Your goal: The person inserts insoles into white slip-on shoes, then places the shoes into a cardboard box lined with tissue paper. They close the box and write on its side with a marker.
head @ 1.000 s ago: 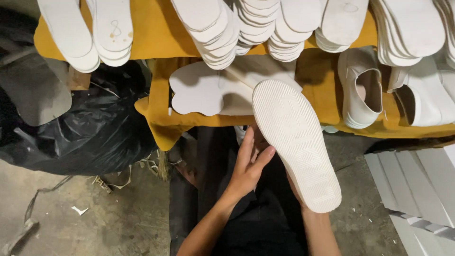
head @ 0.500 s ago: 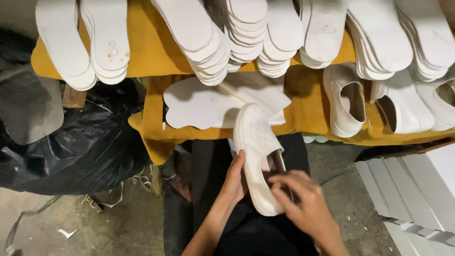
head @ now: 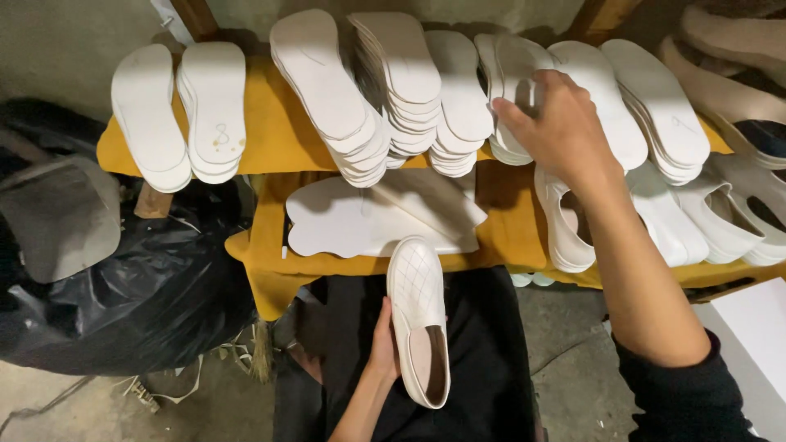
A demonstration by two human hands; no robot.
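over on the far left, a black plastic bag (head: 139, 303) slumps on the floor, and above it two low stacks of white insoles (head: 182, 115) lie on the yellow cloth (head: 278, 131) of the bench. moving in, flat white cut pieces (head: 360, 217) sit on the lower shelf. now the left hand (head: 383, 348) has the white slip-on shoe (head: 419, 327) by its side, fingers curled round the sole edge near the heel, toe pointing away, resting over the lap. that quilted upper looks soft and the whole shoe looks light; i'd judge it would dent if squeezed across the top, so the firm sole rim and the heel are the places to grip (just where the hand sits). right of centre, more insole stacks fan along the upper shelf. the right hand (head: 557, 123) is stretched up there, fingers spread and bent down onto the top of one insole stack (head: 516, 98); whether it has pinched one loose, i cannot tell. thin and bendy by the look, best lifted by an edge. below the forearm, more white shoes (head: 696, 221) are lined up.
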